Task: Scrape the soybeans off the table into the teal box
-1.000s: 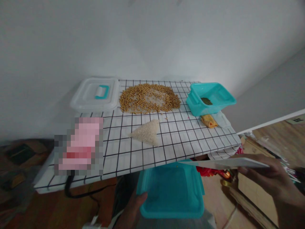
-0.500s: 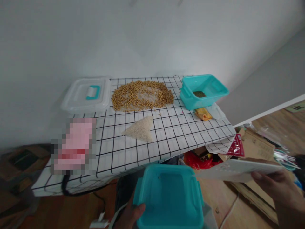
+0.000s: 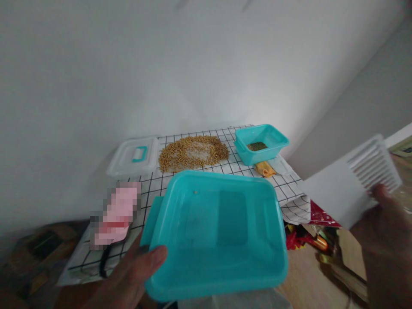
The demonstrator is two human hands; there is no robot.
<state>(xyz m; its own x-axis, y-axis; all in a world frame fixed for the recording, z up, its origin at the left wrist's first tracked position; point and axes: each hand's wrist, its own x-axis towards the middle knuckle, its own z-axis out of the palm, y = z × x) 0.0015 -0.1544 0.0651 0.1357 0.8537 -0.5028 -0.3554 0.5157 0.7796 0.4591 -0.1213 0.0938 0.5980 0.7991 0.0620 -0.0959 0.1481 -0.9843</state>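
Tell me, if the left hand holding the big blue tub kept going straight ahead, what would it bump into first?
Most likely the checked table: the left hand points the teal tub toward its near edge. Depth is hard to judge, so it might pass above.

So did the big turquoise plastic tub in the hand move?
Yes. The turquoise plastic tub rose from below the checked table's front edge; it now overlaps the tabletop, held by the left hand.

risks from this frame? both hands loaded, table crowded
1. Left hand holds the teal tub by one corner, thumb over the rim; it may tip.
2. The tub hides the near tabletop, so setting it down could hit whatever lies there.
3. The white slotted board in the right hand could sweep the loose soybeans.
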